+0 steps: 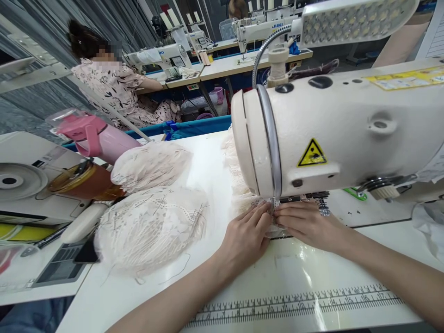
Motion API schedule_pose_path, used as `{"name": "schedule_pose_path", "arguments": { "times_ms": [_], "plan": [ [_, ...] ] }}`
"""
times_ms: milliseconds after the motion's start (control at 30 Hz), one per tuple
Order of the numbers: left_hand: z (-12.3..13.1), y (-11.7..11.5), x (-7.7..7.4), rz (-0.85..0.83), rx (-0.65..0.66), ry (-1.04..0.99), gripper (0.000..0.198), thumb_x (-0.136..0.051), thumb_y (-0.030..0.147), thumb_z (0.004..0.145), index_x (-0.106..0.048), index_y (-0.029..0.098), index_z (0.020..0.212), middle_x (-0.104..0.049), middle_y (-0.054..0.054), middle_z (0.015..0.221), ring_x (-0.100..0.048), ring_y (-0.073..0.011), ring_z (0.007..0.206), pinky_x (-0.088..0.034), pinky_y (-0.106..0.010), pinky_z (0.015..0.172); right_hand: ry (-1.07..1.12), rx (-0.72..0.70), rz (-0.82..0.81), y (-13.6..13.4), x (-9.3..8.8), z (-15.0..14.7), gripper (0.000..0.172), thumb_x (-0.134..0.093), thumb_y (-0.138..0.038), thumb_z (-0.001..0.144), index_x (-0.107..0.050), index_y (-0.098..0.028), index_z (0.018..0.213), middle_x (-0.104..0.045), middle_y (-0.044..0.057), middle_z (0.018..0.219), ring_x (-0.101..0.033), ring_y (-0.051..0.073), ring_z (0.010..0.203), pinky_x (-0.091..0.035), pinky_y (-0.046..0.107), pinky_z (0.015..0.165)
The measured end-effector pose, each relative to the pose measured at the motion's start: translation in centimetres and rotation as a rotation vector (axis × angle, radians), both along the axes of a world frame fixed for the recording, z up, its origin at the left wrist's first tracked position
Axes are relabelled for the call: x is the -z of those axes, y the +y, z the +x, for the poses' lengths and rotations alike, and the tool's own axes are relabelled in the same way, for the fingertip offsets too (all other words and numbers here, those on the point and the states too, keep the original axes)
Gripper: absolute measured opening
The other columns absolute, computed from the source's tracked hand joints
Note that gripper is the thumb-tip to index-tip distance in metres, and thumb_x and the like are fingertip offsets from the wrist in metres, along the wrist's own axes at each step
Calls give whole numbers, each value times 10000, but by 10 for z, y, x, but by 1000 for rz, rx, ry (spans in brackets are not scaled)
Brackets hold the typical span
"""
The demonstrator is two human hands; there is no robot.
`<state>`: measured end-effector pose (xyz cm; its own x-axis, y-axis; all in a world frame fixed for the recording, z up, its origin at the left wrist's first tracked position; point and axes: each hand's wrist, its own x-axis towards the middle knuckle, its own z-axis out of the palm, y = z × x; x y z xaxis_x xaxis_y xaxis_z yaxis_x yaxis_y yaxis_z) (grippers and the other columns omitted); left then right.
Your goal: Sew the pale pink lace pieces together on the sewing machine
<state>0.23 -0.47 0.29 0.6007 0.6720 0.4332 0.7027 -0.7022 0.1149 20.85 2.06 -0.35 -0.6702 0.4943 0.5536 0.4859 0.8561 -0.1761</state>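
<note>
Two lace piles [151,231] beside hands [247,233]

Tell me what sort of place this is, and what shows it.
Probably a garment sewing workshop: a large sewing machine stands on the near table, more sewing machines stand on tables behind, and pale lacy pieces lie in piles.

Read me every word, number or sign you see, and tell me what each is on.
"JUKI": on the middle back sewing machine.
"10", "12", "16", "17": on the ruler; other digits unclear.
Triangular warning sign, no words: on the near sewing machine.
Too small or blurred: yellow label, top-right sheet, lettering on the left back machine.
</note>
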Motion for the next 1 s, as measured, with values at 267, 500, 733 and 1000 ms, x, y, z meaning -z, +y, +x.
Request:
{"name": "schedule_pose_path", "arguments": {
  "times_ms": [267, 500, 733, 1000],
  "plan": [
    [0, 1, 0, -35, -20, 24, 398, -469, 64, 765, -532, 120, 1153, -619, -114, 1248, -581, -225, 1177, -531, -351, 966, -40, 2, -1, 4, 5, 3, 229, -426, -110, 914, -632, -210, 912, -698, 7, 958, -642, 130, 893, -518, 311, 838],
    [1, 1, 1, -4, -21, 62, 445, -467, 113, 798, -553, 94, 1234, -602, -102, 1278, -572, -239, 1187, -514, -377, 991, -72, 106, 168, 4, 6, 7, 339, -360, -5, 845, -621, -217, 887, -682, -9, 882, -613, 137, 795, -466, 294, 651],
    [3, 1, 0, -17, -22, 49, 415, -482, 168, 834, -583, 136, 1235, -599, -68, 1286, -558, -239, 1204, -529, -388, 971, -80, 147, 167, 1, -21, 6, 387, -308, -42, 905, -635, -218, 799, -660, -10, 795, -562, 130, 641, -373, 320, 590],
    [2, 2, 0, -66, -18, 38, 395, -483, 194, 862, -586, 152, 1241, -596, -76, 1290, -548, -246, 1216, -485, -418, 1026, -82, 174, 100, 0, -24, 7, 347, -327, -76, 915, -634, -207, 822, -655, -5, 765, -507, 127, 589, -365, 307, 596]
  ]
}}
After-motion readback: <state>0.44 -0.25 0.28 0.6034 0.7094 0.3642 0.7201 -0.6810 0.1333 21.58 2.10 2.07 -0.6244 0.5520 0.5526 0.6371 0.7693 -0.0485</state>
